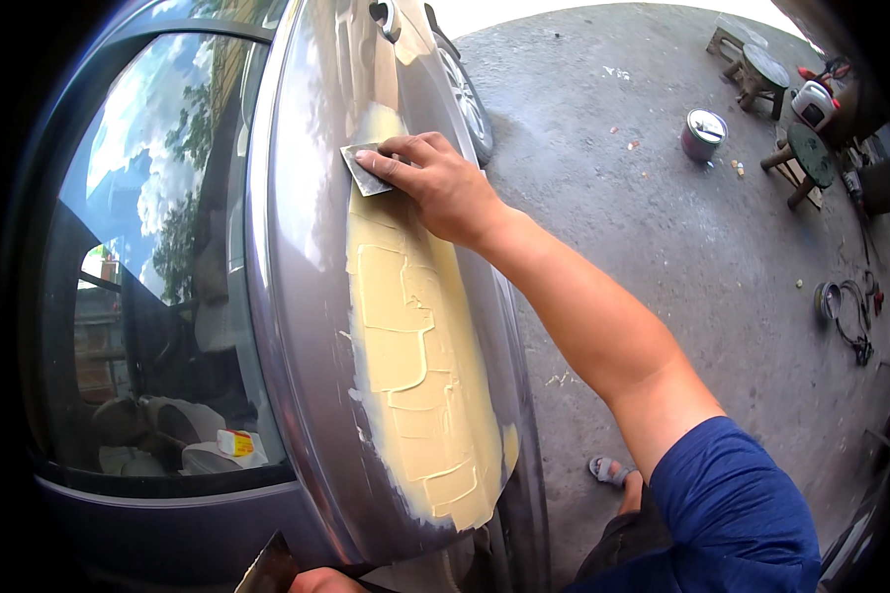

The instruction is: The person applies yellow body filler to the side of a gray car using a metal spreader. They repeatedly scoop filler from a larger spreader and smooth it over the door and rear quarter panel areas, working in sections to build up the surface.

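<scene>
My right hand (440,188) is closed on a small square grey putty spreader (362,173). The spreader rests against the upper part of a pale yellow band of body filler (415,346) on the grey car door panel (311,296). Ridges and overlapping strokes mark the filler, and its edges are ragged at the lower end. At the bottom edge shows part of my left hand (324,581), closed at a dark flat plate (270,567); most of that hand is cut off by the picture's edge.
The car window (168,227) lies left of the panel, with a door handle (384,18) and a wheel (465,104) beyond. On the concrete floor (603,198) stand an open tin (704,134), low stools (809,156), a white jug (814,105) and a coiled hose (850,314).
</scene>
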A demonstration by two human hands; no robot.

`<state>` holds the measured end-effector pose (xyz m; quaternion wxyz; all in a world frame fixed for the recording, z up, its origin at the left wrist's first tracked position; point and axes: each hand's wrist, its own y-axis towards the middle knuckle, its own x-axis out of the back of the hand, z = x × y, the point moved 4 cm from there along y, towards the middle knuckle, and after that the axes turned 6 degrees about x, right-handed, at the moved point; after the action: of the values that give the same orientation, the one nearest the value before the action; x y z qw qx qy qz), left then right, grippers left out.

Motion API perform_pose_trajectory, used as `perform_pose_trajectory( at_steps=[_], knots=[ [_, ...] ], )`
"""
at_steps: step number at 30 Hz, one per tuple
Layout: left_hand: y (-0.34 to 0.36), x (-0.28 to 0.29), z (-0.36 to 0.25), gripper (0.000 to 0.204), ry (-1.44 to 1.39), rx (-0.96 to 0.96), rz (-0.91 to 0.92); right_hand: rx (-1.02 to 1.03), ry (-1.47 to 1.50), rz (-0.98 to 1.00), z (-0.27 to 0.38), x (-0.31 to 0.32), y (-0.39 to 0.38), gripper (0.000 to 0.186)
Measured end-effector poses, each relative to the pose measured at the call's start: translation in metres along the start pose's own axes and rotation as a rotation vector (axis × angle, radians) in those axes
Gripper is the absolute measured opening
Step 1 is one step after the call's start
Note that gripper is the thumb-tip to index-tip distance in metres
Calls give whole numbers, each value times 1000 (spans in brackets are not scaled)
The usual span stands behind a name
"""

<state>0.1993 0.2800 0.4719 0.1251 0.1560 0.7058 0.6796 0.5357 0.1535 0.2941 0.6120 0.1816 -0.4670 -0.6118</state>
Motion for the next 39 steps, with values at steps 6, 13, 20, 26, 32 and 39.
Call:
perform_pose_trajectory(
  at_steps=[6,13,20,26,32,39],
  knots=[
    [-1,39,12,21,131,148,138,8,-20,-2,11,5,-9,57],
    [-5,64,27,22,175,143,133,12,3,-5,31,9,-22,56],
    [-3,41,20,23,71,155,133,31,-25,-2,49,16,-34,51],
    [-5,56,30,19,82,236,129,18,21,5,63,20,-46,59],
    [-6,51,30,15,47,198,106,47,-8,-11,80,24,-58,48],
    [-6,66,47,13,-5,191,158,29,-12,24,95,28,-73,56]
  ],
)
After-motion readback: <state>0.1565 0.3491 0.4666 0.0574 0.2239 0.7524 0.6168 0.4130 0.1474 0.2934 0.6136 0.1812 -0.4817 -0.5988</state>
